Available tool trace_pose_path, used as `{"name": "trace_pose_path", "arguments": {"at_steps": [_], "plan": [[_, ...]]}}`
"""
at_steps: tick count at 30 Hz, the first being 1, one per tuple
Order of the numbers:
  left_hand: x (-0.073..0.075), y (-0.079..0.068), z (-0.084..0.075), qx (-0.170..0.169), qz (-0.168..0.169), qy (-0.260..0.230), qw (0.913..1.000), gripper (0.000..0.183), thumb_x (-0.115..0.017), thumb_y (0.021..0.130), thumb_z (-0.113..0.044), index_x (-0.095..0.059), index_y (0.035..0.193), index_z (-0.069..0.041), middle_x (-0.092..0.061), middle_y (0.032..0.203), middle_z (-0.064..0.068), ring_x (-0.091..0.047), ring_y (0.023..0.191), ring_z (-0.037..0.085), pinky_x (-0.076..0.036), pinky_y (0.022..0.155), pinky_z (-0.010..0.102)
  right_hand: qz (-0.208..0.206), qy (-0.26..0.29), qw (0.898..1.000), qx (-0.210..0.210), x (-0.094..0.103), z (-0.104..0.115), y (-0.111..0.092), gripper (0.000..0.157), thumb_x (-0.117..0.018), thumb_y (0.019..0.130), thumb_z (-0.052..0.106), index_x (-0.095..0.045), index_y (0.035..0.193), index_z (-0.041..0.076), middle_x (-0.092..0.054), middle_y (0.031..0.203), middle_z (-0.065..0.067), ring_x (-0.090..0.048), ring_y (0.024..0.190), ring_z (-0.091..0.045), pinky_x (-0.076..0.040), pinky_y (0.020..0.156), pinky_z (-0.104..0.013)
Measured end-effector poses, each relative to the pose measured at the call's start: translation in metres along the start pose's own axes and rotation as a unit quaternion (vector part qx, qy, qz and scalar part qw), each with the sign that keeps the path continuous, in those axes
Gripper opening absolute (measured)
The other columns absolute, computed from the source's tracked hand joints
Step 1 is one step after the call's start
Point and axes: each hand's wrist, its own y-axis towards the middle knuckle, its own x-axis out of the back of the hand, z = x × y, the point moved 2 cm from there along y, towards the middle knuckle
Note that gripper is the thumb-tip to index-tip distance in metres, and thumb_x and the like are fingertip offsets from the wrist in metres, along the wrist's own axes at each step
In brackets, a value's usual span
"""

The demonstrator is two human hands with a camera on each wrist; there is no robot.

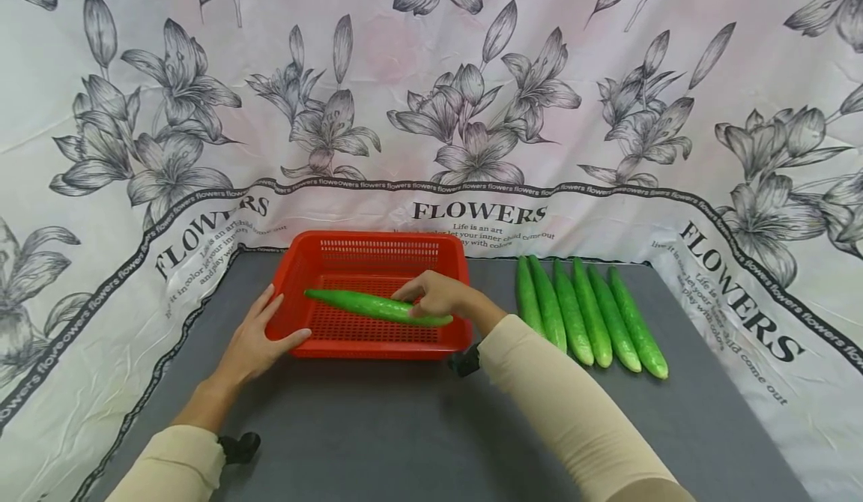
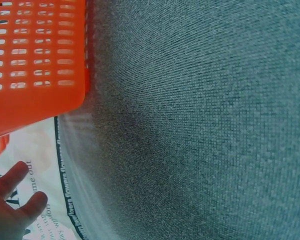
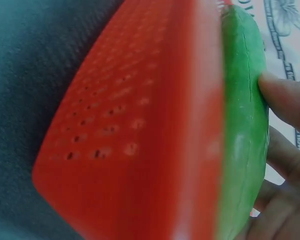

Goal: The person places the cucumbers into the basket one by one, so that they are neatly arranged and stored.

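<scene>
In the head view, my right hand [image 1: 438, 295] pinches a green cucumber [image 1: 367, 305] near its right end. The cucumber lies crosswise over a red plastic basket [image 1: 377, 349], tilted a little with its left end higher. The right wrist view shows the thumb and fingers around the cucumber [image 3: 245, 115], beside the basket's wall [image 3: 110, 125]. My left hand [image 1: 259, 337] is spread at the basket's left front corner, its fingertips along the left side and the thumb at the front rim. In the left wrist view, two straight digits of the left hand [image 2: 12, 205] show near the basket [image 2: 35, 100].
Several cucumbers [image 1: 586, 311] lie side by side on the grey tabletop [image 1: 377, 434], right of the basket. My right forearm reaches past their near left side. A white cloth with printed flowers [image 1: 472, 112] hangs behind and along both sides of the table.
</scene>
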Motion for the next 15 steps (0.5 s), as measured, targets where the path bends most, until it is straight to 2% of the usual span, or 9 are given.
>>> {"name": "trace_pose_path", "arguments": {"at_steps": [4,12,15], "plan": [[-0.001,0.001,0.000,0.001,-0.003,0.001,1.0000,0.096,-0.068,0.082,-0.056,-0.028,0.151,-0.004,-0.014,0.159,0.010,-0.024,0.136,0.042,-0.028,0.099,0.067,0.010,-0.001,1.000,-0.013,-0.006,-0.001,0.006,0.039,-0.066,0.086,-0.003,-0.066,0.124,0.007,-0.065,0.115,-0.003,-0.058,0.100,-0.020,-0.048,0.088,-0.036],[0.002,0.001,0.000,0.003,0.001,-0.002,1.0000,0.096,-0.068,0.082,-0.056,-0.027,0.152,-0.004,-0.014,0.159,0.010,-0.023,0.136,0.042,-0.027,0.100,0.066,0.033,-0.046,0.998,-0.033,-0.016,-0.009,0.019,0.037,-0.069,0.085,0.003,-0.069,0.121,0.013,-0.064,0.118,-0.002,-0.057,0.110,-0.019,-0.045,0.094,-0.038],[0.002,0.001,0.001,0.004,-0.001,-0.001,1.0000,0.096,-0.068,0.081,-0.056,-0.028,0.152,-0.004,-0.014,0.159,0.010,-0.024,0.136,0.042,-0.028,0.100,0.066,0.043,-0.055,0.997,-0.032,-0.019,-0.011,0.022,0.036,-0.068,0.085,0.002,-0.070,0.119,0.013,-0.065,0.115,-0.002,-0.058,0.106,-0.019,-0.046,0.092,-0.037]]}}
